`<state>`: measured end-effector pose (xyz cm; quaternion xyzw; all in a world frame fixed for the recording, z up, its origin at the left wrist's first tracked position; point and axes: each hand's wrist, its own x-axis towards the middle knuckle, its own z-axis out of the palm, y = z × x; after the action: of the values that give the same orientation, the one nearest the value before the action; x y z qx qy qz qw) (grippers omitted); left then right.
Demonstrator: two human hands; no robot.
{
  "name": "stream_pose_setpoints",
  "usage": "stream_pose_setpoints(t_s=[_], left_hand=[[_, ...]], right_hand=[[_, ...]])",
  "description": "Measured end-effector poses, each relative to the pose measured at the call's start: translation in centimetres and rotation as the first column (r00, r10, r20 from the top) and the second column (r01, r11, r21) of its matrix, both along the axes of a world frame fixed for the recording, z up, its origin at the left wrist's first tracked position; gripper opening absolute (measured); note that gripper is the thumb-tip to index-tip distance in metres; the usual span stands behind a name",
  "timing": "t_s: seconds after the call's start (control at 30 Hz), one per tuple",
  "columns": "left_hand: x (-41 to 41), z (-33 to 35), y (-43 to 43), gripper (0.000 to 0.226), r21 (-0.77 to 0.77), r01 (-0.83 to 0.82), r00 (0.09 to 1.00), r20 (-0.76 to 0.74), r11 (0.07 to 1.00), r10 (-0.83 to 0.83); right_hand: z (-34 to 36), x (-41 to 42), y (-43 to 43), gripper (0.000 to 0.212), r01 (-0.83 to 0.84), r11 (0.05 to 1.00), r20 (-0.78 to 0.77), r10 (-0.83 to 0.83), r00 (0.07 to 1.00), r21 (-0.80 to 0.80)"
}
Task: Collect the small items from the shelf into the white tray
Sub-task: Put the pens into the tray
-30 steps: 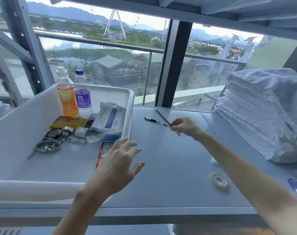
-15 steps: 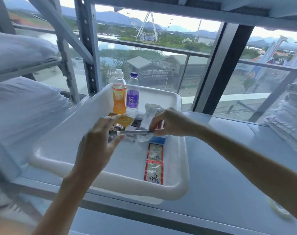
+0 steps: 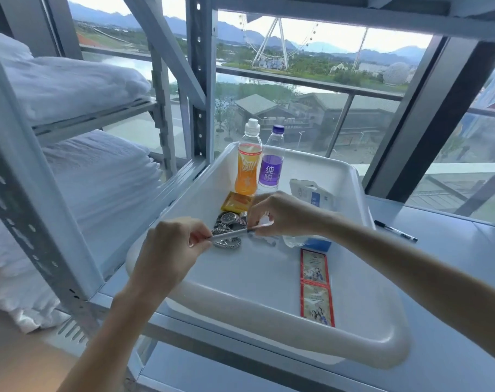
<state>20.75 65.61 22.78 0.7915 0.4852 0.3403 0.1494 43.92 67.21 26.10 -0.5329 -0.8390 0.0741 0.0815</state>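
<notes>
Since your left hand [image 3: 170, 250] and right hand [image 3: 280, 213] each pinch an end of the slim grey stick [image 3: 230, 234], crosswise over the watches [image 3: 229, 219] near the left edge of the white tray [image 3: 269, 309], I'd just lower it flat.

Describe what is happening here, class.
A person pinches a thin grey strip between the left hand and right hand, over the white plastic tray. The tray already holds an orange drink bottle, a purple-labelled water bottle, metal watches and a red-edged photo strip. A black pen lies on the grey shelf beside the tray, not yet collected.
</notes>
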Motion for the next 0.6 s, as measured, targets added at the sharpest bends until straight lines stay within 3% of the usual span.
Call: stream_pose_setpoints(t_s=[0.13,0.23,0.3,0.4,0.47,0.6], left_hand=[[-0.5,-0.1,0.6,0.011,0.098,-0.107,0.992,0.072,0.989,0.100],[-0.2,0.0,0.5,0.012,0.144,-0.121,0.990,0.085,0.982,0.110],[0.3,0.0,0.4,0.010,0.168,-0.111,0.993,0.062,0.979,0.102],[1.2,0.0,0.2,0.009,0.206,-0.075,0.997,-0.009,0.976,0.078],[1.7,0.1,0.2,0.010,0.223,-0.050,0.998,-0.035,0.973,0.060],[1.3,0.0,0.3,0.013,0.171,-0.009,0.996,-0.086,0.985,0.024]], right_hand=[[-0.1,-1.1,0.9,0.014,0.173,0.964,-0.180,-0.137,0.974,0.201],[0.0,-2.1,1.4,0.014,0.318,0.939,-0.263,-0.276,0.924,0.132],[0.0,-2.6,1.9,0.014,0.363,0.931,-0.355,-0.350,0.867,-0.032],[0.2,-3.4,2.7,0.019,0.279,0.854,-0.630,-0.514,0.582,-0.439],[0.1,-4.0,3.1,0.018,0.213,0.791,-0.665,-0.601,0.444,-0.573],[-1.4,-4.9,3.9,0.007,0.108,0.693,-0.637,-0.705,0.313,-0.713]])
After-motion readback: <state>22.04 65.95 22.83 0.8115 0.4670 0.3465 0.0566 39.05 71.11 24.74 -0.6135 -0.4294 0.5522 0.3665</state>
